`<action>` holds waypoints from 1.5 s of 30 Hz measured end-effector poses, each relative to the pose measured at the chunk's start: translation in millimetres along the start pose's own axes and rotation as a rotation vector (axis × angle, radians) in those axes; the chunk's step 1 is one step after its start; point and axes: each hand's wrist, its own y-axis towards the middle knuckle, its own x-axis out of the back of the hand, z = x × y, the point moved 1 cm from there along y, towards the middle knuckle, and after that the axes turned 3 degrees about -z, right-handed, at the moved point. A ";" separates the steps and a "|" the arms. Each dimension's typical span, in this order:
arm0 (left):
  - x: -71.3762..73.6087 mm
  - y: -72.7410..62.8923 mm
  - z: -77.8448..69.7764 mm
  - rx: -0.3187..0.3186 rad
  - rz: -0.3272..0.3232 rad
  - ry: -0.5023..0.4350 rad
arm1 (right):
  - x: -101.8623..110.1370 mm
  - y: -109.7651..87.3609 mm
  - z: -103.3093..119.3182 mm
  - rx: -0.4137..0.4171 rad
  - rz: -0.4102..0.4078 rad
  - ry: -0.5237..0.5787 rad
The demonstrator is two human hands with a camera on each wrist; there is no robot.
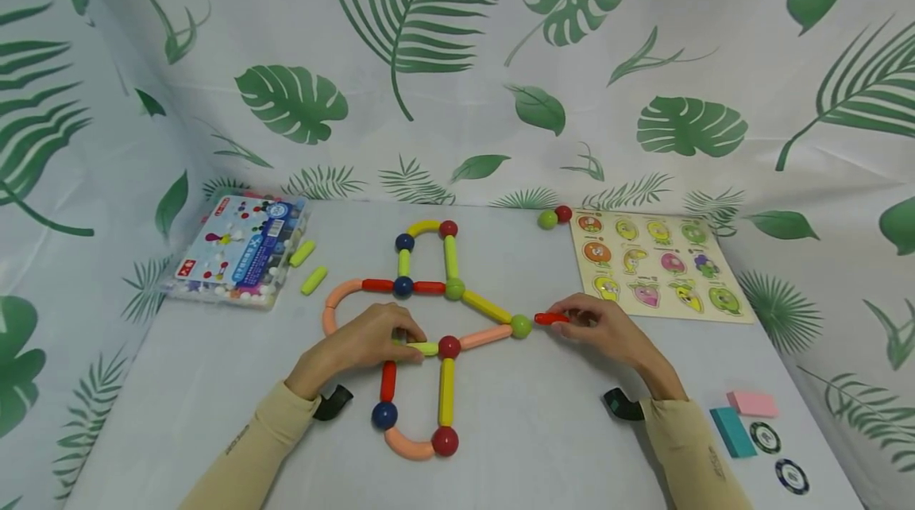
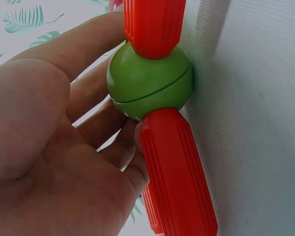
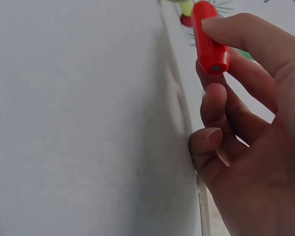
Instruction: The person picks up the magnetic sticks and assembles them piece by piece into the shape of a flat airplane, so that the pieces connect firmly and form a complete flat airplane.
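In the head view, my left hand (image 1: 372, 337) pinches a short yellow-green magnetic stick (image 1: 428, 349) whose right end meets a red ball (image 1: 449, 347). The left wrist view has a green ball (image 2: 150, 81) right at those fingers, with a red stick (image 2: 179, 177) joined below and another above. My right hand (image 1: 596, 327) holds a red magnetic stick (image 3: 210, 39) between thumb and forefinger, its other fingers loosely bent. That stick points left, its tip a small gap from a light green ball (image 1: 522, 326). This ball joins a yellow stick (image 1: 488, 307) and a peach stick (image 1: 486, 337).
The flat ball-and-stick figure continues around blue balls (image 1: 403, 287) and curved peach pieces (image 1: 410, 445). A plastic box (image 1: 236, 248) and loose green sticks (image 1: 314, 280) lie left. A fruit board (image 1: 661, 264), two loose balls (image 1: 548, 219), blocks (image 1: 733, 432) and round chips (image 1: 765, 438) lie right.
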 end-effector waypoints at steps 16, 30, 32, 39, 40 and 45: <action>-0.8 -0.4 4.2 -0.026 -0.010 -0.008 | -6.5 9.4 7.1 0.123 0.024 0.031; 7.8 -2.9 5.3 0.004 -0.038 -0.031 | -11.0 8.5 2.6 0.047 -0.018 0.005; 16.5 -4.2 12.3 0.026 -0.101 -0.035 | -11.1 7.8 2.7 0.041 -0.023 0.005; 59.3 -26.2 57.7 0.182 -0.544 0.046 | -11.1 7.2 3.4 0.018 -0.014 0.023; 62.6 -30.2 63.7 0.200 -0.605 0.066 | -11.3 7.0 3.2 0.011 -0.012 0.025; 63.0 -39.7 78.1 0.259 -0.769 0.144 | -11.9 6.0 1.5 -0.018 -0.018 0.023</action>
